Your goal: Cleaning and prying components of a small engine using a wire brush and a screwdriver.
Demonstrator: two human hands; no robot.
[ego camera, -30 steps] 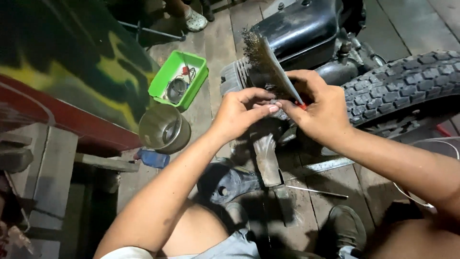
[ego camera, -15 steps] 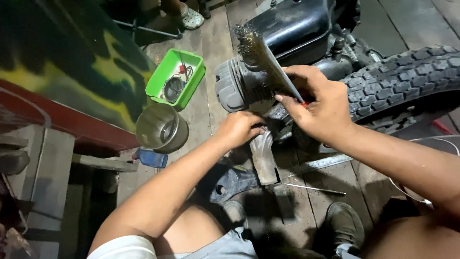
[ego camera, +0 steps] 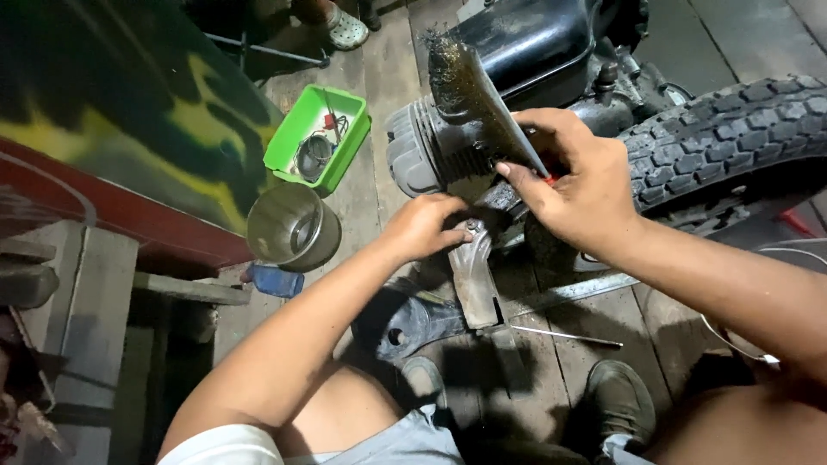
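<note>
2 hands work at the finned engine cylinder [ego camera: 431, 151]: the right hand [ego camera: 573, 185], grip closed, holds a wire brush [ego camera: 469, 90] against it, the left hand [ego camera: 426, 228] steadying the metal bracket [ego camera: 474, 271] just below.

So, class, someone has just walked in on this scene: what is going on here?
A person sits on a plank floor beside a motorcycle engine. The right hand holds a wire brush, its bristles up against the finned cylinder. The left hand rests on a metal bracket just below the engine. A knobbly tyre lies to the right; a green tray of small parts and a metal cup stand to the left.
</note>
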